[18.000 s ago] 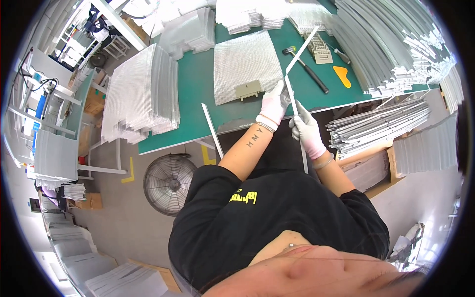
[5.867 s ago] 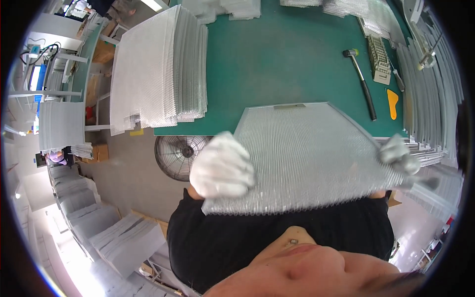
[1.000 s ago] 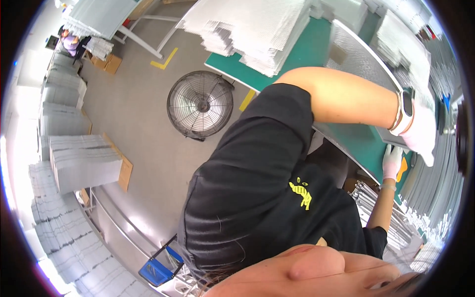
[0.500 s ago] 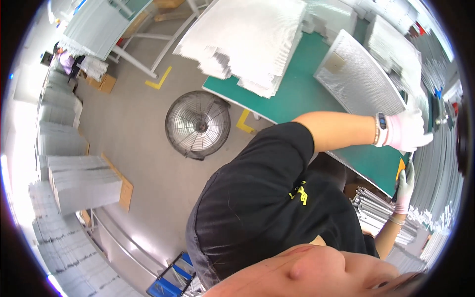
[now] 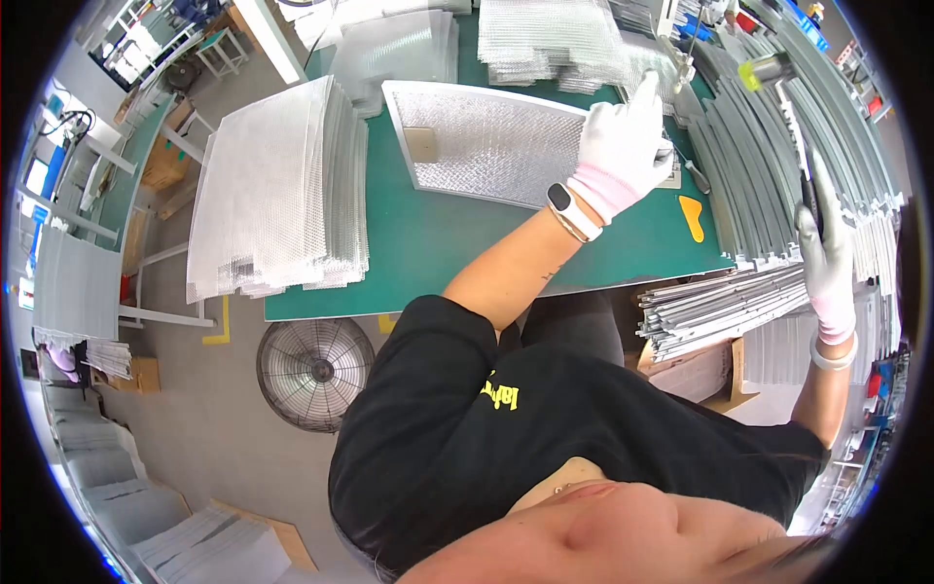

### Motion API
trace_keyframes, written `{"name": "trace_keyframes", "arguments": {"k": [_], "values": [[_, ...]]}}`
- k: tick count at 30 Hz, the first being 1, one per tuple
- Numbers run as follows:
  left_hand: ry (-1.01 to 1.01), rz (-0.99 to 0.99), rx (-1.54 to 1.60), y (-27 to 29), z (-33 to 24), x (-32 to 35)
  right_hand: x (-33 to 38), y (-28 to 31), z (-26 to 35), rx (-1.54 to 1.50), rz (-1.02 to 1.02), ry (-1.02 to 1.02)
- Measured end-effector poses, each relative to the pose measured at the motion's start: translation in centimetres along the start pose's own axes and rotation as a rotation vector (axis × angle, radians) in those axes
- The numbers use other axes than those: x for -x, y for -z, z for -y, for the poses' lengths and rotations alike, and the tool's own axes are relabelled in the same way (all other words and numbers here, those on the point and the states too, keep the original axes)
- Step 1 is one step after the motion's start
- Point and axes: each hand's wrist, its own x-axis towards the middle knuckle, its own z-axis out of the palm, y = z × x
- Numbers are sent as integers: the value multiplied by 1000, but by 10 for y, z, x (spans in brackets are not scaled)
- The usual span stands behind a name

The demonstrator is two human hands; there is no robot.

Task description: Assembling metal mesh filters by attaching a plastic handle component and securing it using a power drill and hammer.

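My left hand (image 5: 623, 151), in a white glove with a pink cuff, is at the right end of a silver textured panel (image 5: 501, 141) with a pale rim. Its fingers stretch away from me and look empty; whether it touches the panel, I cannot tell. My right hand (image 5: 827, 248), also gloved, is closed on a narrow metal strip (image 5: 796, 131), dark near the hand and pale farther up. The strip points away from me over grey metal profiles (image 5: 744, 165). On the green table (image 5: 467, 243) are a yellow scraper-like piece (image 5: 692, 218) and a screwdriver (image 5: 697, 177).
Mesh sheets form a stack (image 5: 277, 185) at the table's left, with another stack (image 5: 550, 39) at the back. Bundled metal strips (image 5: 720, 302) lie by the front right corner, above a cardboard box (image 5: 700, 375). A round floor fan (image 5: 316, 375) stands front left.
The view has swung, so the table now lies across the upper middle. My right hand has come away from the table's edge area and now raises a strip over the profiles at right.
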Motion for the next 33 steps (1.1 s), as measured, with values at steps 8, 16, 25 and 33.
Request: {"name": "trace_keyframes", "arguments": {"k": [8,16,25,33], "values": [[-81,-203,6,-16,-2,6,19,-63,8,-71,99,25],[-79,-186,-29,-24,5,7,29,-71,11,-173,-27,24],[-100,-214,-27,-23,8,8,16,-80,26,-171,199,-33],[-94,-130,19,-6,-7,6,61,-211,-36,-324,232,-149]]}}
